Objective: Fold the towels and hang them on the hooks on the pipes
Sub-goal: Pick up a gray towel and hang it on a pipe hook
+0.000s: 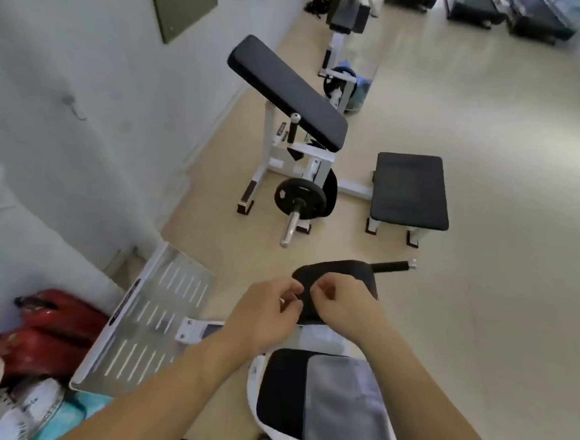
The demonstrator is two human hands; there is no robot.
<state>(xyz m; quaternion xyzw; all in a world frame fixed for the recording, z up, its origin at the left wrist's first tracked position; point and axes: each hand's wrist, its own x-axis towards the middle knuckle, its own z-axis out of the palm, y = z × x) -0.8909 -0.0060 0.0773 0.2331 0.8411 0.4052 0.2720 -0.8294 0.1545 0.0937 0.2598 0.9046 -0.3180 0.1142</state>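
Mid-frame, left hand (pixel 268 312) and right hand (pixel 342 307) are held together, fingers curled (contents cannot be told); grey towel (pixel 348 402) is parked below, seemingly for hanging.

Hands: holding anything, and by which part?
Cannot tell: left hand and right hand curl fingers together near the black pad. Gray towel lies unheld on the seat.

Loads of open floor (pixel 498 320) out past the right hand (pixel 341 302). Left side's cramped: slotted metal footplate (pixel 151 316), red bags (pixel 54 337), then the wall (pixel 63 156). Black pad (pixel 343 271) with a bar (pixel 392 265) poking right sits dead ahead, curl bench (pixel 291 89) further back.
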